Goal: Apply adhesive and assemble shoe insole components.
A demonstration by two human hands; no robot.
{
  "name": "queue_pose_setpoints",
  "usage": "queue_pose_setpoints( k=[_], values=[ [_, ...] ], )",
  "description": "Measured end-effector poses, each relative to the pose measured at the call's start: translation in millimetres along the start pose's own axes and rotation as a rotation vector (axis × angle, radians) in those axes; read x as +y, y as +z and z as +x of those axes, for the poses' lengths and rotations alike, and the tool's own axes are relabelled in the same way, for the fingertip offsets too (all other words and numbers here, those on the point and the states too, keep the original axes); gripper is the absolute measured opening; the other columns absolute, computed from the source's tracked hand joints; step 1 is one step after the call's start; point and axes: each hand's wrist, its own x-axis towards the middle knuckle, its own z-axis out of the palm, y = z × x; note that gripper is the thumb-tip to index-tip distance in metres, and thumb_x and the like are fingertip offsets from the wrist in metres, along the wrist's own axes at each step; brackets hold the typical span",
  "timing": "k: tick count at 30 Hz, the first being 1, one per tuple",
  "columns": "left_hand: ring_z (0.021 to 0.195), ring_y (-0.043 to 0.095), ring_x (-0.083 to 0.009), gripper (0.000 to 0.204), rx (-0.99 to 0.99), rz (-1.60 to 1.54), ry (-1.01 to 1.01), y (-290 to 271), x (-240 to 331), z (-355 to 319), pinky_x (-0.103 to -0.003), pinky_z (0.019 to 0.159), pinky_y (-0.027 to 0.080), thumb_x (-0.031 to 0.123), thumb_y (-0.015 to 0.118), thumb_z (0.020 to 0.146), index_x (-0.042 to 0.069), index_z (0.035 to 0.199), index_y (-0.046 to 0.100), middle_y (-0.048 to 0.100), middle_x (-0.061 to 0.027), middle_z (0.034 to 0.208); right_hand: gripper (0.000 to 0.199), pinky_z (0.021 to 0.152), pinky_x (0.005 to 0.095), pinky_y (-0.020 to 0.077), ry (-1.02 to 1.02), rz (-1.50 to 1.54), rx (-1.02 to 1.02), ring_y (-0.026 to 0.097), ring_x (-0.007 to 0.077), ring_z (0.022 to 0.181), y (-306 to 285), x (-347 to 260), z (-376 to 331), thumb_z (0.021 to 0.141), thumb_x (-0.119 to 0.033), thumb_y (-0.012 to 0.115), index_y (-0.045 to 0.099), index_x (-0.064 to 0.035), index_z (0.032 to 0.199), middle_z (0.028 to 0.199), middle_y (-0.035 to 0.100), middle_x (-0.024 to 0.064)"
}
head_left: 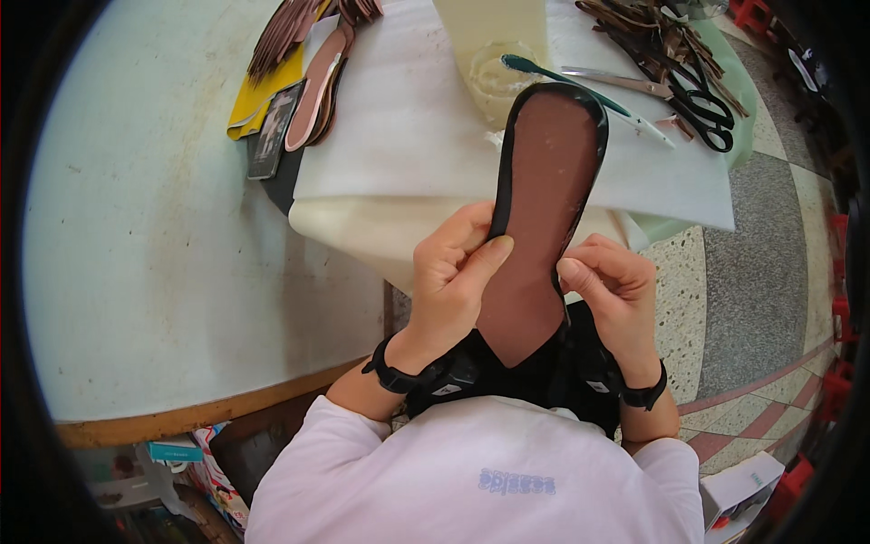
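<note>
A brown shoe insole with a black wrapped edge is held up in front of me, its rounded end pointing away. My left hand grips its left edge, thumb on the brown face and fingers behind. On the opposite side, my right hand is closed, with thumb and forefinger pinching the black rim. The insole's near end comes to a brown point over my dark lap. Just beyond the rounded end, a green and white toothbrush lies across a yellowish translucent tub with whitish paste around it.
Black-handled scissors and brown scraps lie at the far right of the white-covered work surface. Stacked insoles, a phone and yellow material sit at far left. A pale table fills the left side.
</note>
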Motion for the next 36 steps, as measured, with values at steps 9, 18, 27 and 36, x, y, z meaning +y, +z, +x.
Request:
queue_pose_setpoints(
  k=[9,18,27,36],
  values=[
    [0.078,0.051,-0.0023,0.028,-0.005,-0.058,-0.019,7,-7,1,-0.015,0.069,0.038,-0.006,0.049,0.089,-0.004,0.116,0.053,0.062,-0.0007,0.090,0.012,0.052,0.0223,0.0346,-0.083,-0.216,0.043,0.043,0.0072,0.057,8,4,3,0.082,-0.002,0.063,0.053,0.0015,0.075,0.063,0.048,0.0009],
    [0.073,0.048,-0.0013,0.028,-0.034,-0.091,-0.097,13,-6,1,-0.015,0.064,0.037,-0.005,0.049,0.089,-0.004,0.116,0.054,0.061,0.0004,0.087,0.020,0.048,0.0209,0.0302,-0.075,-0.104,0.129,0.036,0.0038,0.054,9,2,6,0.088,-0.008,0.059,0.049,-0.0006,0.072,0.060,0.043,-0.0027],
    [0.070,0.045,-0.0004,0.029,-0.065,-0.004,-0.066,15,-13,-2,-0.015,0.062,0.036,-0.004,0.049,0.089,-0.003,0.117,0.053,0.059,0.0019,0.082,0.026,0.046,0.0203,0.0257,0.050,0.155,0.208,0.032,0.0024,0.053,11,-8,13,0.090,-0.012,0.058,0.045,-0.0036,0.069,0.057,0.039,-0.0043],
    [0.062,0.041,-0.0003,0.026,-0.103,0.039,-0.069,18,-22,-7,-0.016,0.055,0.032,-0.004,0.050,0.088,-0.001,0.112,0.056,0.056,0.0045,0.073,0.031,0.046,0.0202,0.0218,-0.030,0.105,0.219,0.028,0.0010,0.054,0,-10,16,0.090,-0.011,0.058,0.042,-0.0049,0.064,0.057,0.036,-0.0080]
  ],
)
